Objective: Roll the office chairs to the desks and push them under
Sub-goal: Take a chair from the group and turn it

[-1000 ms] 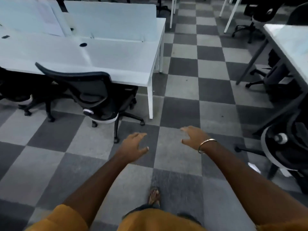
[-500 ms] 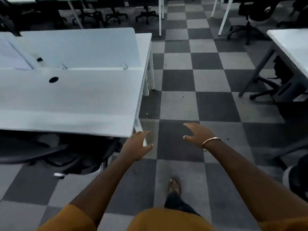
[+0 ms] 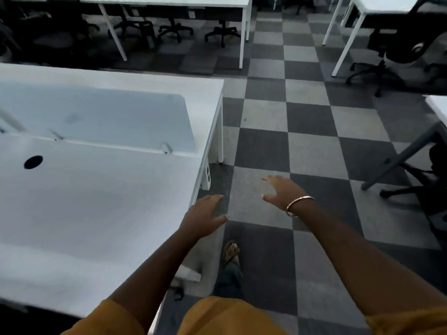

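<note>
The person is standing at the corner of a white worktop (image 3: 96,201), both arms stretching forward over the checkered floor (image 3: 312,151). The left hand (image 3: 202,218) is hovering just past the worktop's edge, fingers spread and relaxed, holding nothing. The right hand (image 3: 281,192), a bangle (image 3: 298,205) on its wrist, is likewise splayed and gripping nothing. An office chair (image 3: 408,47) is sitting well apart at two o'clock, beside another worktop (image 3: 377,6). More chairs (image 3: 174,30) are tucked under a far worktop (image 3: 169,1) at twelve o'clock.
</note>
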Demonstrator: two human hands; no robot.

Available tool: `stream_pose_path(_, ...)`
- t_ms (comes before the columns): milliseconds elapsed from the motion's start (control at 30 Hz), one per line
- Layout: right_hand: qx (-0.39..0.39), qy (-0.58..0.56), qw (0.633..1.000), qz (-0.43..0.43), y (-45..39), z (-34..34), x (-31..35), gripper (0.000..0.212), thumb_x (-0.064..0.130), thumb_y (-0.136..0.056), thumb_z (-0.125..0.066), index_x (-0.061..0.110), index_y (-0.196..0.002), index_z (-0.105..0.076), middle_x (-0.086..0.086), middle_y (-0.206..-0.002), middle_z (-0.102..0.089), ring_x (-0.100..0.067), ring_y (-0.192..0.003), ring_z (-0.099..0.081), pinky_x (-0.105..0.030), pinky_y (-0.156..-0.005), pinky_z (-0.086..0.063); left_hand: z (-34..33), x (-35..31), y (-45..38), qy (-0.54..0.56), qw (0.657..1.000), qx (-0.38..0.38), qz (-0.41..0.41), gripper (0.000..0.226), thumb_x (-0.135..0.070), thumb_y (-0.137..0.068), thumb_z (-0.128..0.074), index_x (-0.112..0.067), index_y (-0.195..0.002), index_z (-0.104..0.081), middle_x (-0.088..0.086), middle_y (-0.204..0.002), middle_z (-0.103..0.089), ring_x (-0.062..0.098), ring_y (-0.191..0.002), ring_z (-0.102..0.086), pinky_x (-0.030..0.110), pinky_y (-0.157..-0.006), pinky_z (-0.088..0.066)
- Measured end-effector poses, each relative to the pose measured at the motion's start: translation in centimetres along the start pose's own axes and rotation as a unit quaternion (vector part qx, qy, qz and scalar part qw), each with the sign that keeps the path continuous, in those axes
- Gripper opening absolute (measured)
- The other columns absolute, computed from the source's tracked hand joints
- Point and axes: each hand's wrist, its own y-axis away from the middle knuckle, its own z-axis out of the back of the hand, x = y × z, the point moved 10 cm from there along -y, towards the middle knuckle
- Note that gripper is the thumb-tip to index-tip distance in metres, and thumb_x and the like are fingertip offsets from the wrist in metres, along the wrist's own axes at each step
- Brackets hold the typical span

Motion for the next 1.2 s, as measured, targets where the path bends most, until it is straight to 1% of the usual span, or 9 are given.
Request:
stream_pose_path(133, 0.025, 0.012, 1.0, -0.012, -10.9, 4.3, -2.2, 0.071, 0.042, -0.092, -0.07, 0.018, -0.154, -0.044, -0.01, -0.153, -0.052, -0.031, -0.138, -0.05, -0.045, -0.114, -0.041, 4.2, -1.4, -12.5, 0.016, 1.0, -0.004, -0.007, 0.07, -0.043, -0.093, -0.068, -0.017, -0.154, -0.046, 0.008, -0.153, -0.053, 0.025, -0.139, -0.051, 0.042, -0.113, -0.045)
stream_pose_path(233, 0.023, 0.01, 1.0, -0.013, -16.4, 7.8, -3.5, 0.072, 0.04, -0.095, -0.07, 0.019, -0.157, -0.041, -0.011, -0.156, -0.048, -0.031, -0.141, -0.047, -0.044, -0.116, -0.039, 6.9, -3.1, -18.5, 0.01, 1.0, -0.006, -0.025, 0.067, -0.042, -0.095, -0.069, -0.017, -0.153, -0.046, 0.008, -0.152, -0.054, 0.025, -0.137, -0.052, 0.041, -0.11, -0.045)
stream_pose_path(367, 0.023, 0.01, 1.0, -0.016, -24.6, 12.4, -5.3, 0.071, 0.043, -0.095, -0.068, 0.021, -0.157, -0.039, -0.011, -0.155, -0.049, -0.031, -0.14, -0.049, -0.046, -0.114, -0.041, 10.9, -4.3, -26.7, 0.041, 0.999, -0.026, -0.015, 0.062, -0.038, -0.094, -0.07, -0.016, -0.149, -0.052, 0.009, -0.145, -0.059, 0.026, -0.131, -0.057, 0.037, -0.105, -0.046)
stream_pose_path(533, 0.026, 0.011, 1.0, 0.001, -36.3, 17.4, -7.0, 0.07, 0.043, -0.097, -0.067, 0.021, -0.157, -0.039, -0.01, -0.157, -0.046, -0.03, -0.143, -0.044, -0.047, -0.116, -0.039, 13.4, -4.7, -38.6, 0.093, 0.993, -0.061, 0.029, 0.06, -0.041, -0.092, -0.071, -0.021, -0.147, -0.055, 0.005, -0.143, -0.061, 0.024, -0.128, -0.059, 0.036, -0.102, -0.047)
stream_pose_path(633, 0.024, 0.006, 1.0, 0.019, -42.9, 20.5, -9.2, 0.069, 0.045, -0.098, -0.065, 0.021, -0.157, -0.04, -0.01, -0.158, -0.046, -0.029, -0.144, -0.044, -0.046, -0.116, -0.038, 15.2, -4.6, -45.5, 0.095, 0.99, -0.092, 0.049, 0.062, -0.045, -0.093, -0.07, -0.021, -0.147, -0.055, 0.003, -0.145, -0.06, 0.022, -0.13, -0.058, 0.038, -0.105, -0.048)
stream_pose_path(800, 0.044, 0.014, 0.999, 0.015, -54.2, 25.9, -14.7, 0.068, 0.047, -0.097, -0.066, 0.018, -0.155, -0.043, -0.014, -0.154, -0.049, -0.032, -0.141, -0.047, -0.044, -0.115, -0.04, 17.6, -4.0, -56.6, 0.085, 0.988, -0.083, 0.096, 0.063, -0.047, -0.093, -0.07, -0.02, -0.147, -0.054, 0.004, -0.145, -0.06, 0.023, -0.131, -0.058, 0.04, -0.108, -0.047)
stream_pose_path(900, 0.064, 0.037, 0.997, 0.025, -61.6, 29.6, -16.5, 0.068, 0.048, -0.098, -0.065, 0.021, -0.156, -0.041, -0.011, -0.157, -0.046, -0.032, -0.143, -0.043, -0.046, -0.117, -0.037, 20.5, -4.0, -62.7, 0.085, 0.985, -0.095, 0.119, 0.069, -0.052, -0.089, -0.068, -0.019, -0.148, -0.054, 0.004, -0.147, -0.058, 0.024, -0.133, -0.057, 0.04, -0.111, -0.046)
stream_pose_path(1100, 0.072, 0.076, 0.989, 0.101, -75.5, 35.2, -13.0, 0.067, 0.046, -0.097, -0.066, 0.021, -0.155, -0.044, -0.012, -0.152, -0.052, -0.031, -0.138, -0.049, -0.043, -0.113, -0.041, 25.7, -1.6, -72.3, 0.112, 0.969, -0.145, 0.166, 0.064, -0.047, -0.093, -0.07, -0.021, -0.149, -0.052, 0.002, -0.15, -0.056, 0.023, -0.135, -0.054, 0.043, -0.112, -0.046)
stream_pose_path(1200, 0.085, 0.099, 0.982, 0.133, -82.5, 36.4, -10.8, 0.068, 0.045, -0.099, -0.064, 0.02, -0.157, -0.041, -0.012, -0.155, -0.049, -0.031, -0.141, -0.047, -0.044, -0.114, -0.04, 27.7, 1.0, -77.2, 0.115, 0.959, -0.163, 0.201, 0.063, -0.046, -0.093, -0.071, -0.019, -0.148, -0.054, 0.003, -0.15, -0.057, 0.023, -0.136, -0.054, 0.042, -0.113, -0.045)
